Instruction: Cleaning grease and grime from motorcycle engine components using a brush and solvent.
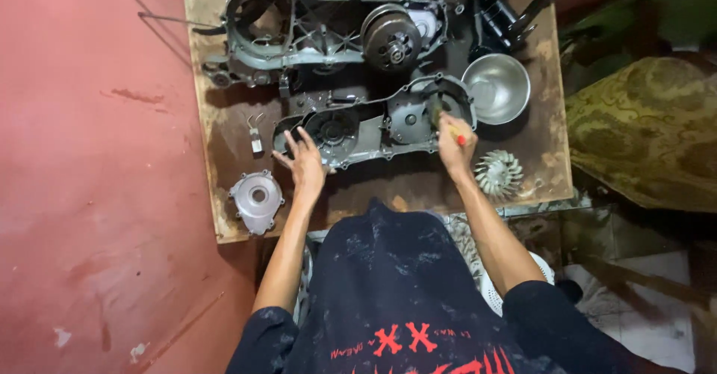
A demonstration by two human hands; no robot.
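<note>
A dark grey engine side cover (373,124) lies across the middle of a dirty wooden board (224,157). My left hand (305,163) rests at the cover's left end with its fingers spread, holding nothing. My right hand (452,146) is closed on a brush (441,116) with a wooden handle and a red tip. The brush's dark head sits on the cover's right end. Behind the cover lies a large engine crankcase (328,26) with a round clutch drum (390,38).
A steel bowl (497,86) stands right of the cover. A finned metal fan wheel (499,174) lies near my right wrist. A small silver cover plate (256,201) and a small clip part (255,138) lie at the board's left. Red floor spreads left; patterned cloth right.
</note>
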